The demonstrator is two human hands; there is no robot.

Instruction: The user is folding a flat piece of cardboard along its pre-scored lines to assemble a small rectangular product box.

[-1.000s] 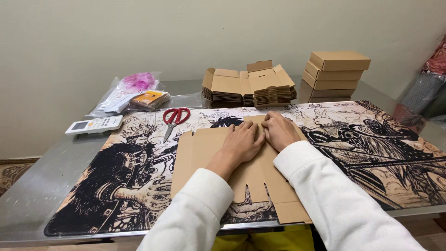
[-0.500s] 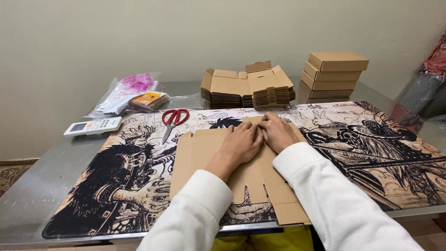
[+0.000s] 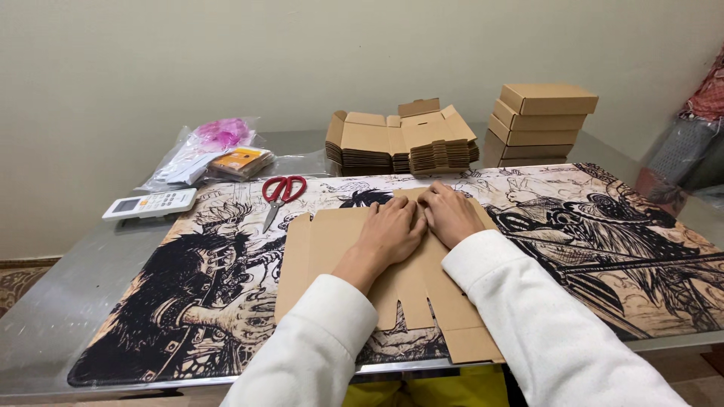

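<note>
Flat cardboard box blank (image 3: 332, 249) lies at six o'clock on the illustrated desk mat (image 3: 603, 249), directly before us. We press our left hand (image 3: 392, 230) and right hand (image 3: 451, 215) palm-down on its far edge, fingers together, pinching nothing. We judge the step to be creasing a fold line; raising that panel would call for a thumb beneath. Beyond: red scissors (image 3: 280, 192) at eleven, stacked flat blanks (image 3: 400, 143) at twelve, folded boxes (image 3: 539, 120) at one.

Both hands (image 3: 422, 222) press a flat cardboard blank (image 3: 332, 249).
</note>
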